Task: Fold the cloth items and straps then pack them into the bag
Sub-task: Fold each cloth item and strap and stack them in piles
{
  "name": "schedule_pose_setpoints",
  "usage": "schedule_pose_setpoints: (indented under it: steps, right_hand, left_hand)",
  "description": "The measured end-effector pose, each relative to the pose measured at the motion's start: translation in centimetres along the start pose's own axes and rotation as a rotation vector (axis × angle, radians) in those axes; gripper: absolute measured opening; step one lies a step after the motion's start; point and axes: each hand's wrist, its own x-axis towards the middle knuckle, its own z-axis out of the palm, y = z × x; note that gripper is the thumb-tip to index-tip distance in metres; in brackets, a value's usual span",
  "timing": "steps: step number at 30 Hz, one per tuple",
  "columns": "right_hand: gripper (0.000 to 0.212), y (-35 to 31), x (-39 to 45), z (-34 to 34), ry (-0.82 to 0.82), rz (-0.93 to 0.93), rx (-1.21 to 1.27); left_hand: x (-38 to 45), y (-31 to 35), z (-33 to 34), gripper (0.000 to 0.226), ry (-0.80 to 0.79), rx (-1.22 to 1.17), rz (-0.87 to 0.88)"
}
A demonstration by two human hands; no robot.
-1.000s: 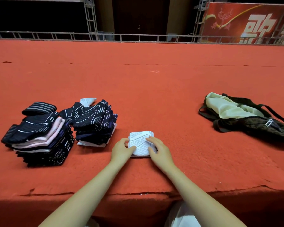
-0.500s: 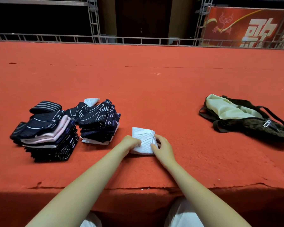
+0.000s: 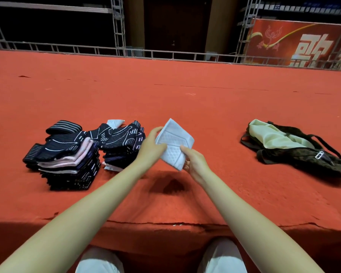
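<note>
Cloth, white, quilted and folded square (image 3: pixel 173 143), now lifted off the red carpeted surface (image 3: pixel 205 115) it lay on, pinched between my left hand (image 3: pixel 151 147) and right hand (image 3: pixel 194 161); dark open bag (image 3: pixel 303 154) waits to my right, folded dark stacks (image 3: pixel 67 154) to my left.

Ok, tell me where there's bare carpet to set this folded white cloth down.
Bare red carpet lies between the white cloth held in both hands and the dark bag; the wide stretch behind, toward the railing, is bare too. Left is crowded: two folded stacks sit close together.
</note>
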Motion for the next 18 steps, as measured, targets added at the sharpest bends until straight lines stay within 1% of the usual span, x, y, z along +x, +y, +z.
schedule_pose_setpoints:
  steps: [2, 3, 6, 9, 11, 13, 15, 17, 18]
  right_hand:
    - [0.008, -1.7, 0.3, 2.5, -0.035, -0.049, -0.024]
    - [0.008, -2.3, 0.6, 3.9, -0.056, -0.074, -0.043]
    - [0.017, -3.9, 1.5, 8.1, -0.119, -0.149, -0.118]
    - [0.013, -4.6, 2.7, 12.2, -0.126, -0.197, -0.216]
    - [0.02, -4.6, 3.8, 14.3, -0.129, -0.215, -0.296]
    - [0.025, -4.0, 4.8, 15.5, -0.11, -0.219, -0.435]
    - [0.035, -3.2, 5.5, 15.9, -0.065, -0.218, -0.659]
    - [0.052, -2.5, 6.1, 15.8, 0.009, -0.23, -0.901]
    - [0.062, -2.2, 6.3, 15.6, 0.042, -0.242, -0.976]
  left_hand:
    - [0.9, 0.3, -2.4, 0.054, 0.081, 0.068, 0.042]
    - [1.3, 0.4, -3.7, 0.052, 0.113, 0.102, 0.059]
    - [2.4, 0.2, -7.5, 0.05, 0.221, 0.179, 0.081]
    - [3.8, -1.0, -10.6, 0.049, 0.306, 0.243, 0.038]
    - [4.9, -2.1, -12.1, 0.048, 0.318, 0.306, -0.023]
    - [5.7, -3.3, -12.9, 0.048, 0.275, 0.358, -0.104]
    - [6.5, -4.9, -12.9, 0.051, 0.169, 0.449, -0.209]
    - [7.2, -6.1, -12.8, 0.052, 0.029, 0.575, -0.294]
    - [7.5, -6.5, -12.8, 0.05, -0.025, 0.622, -0.308]
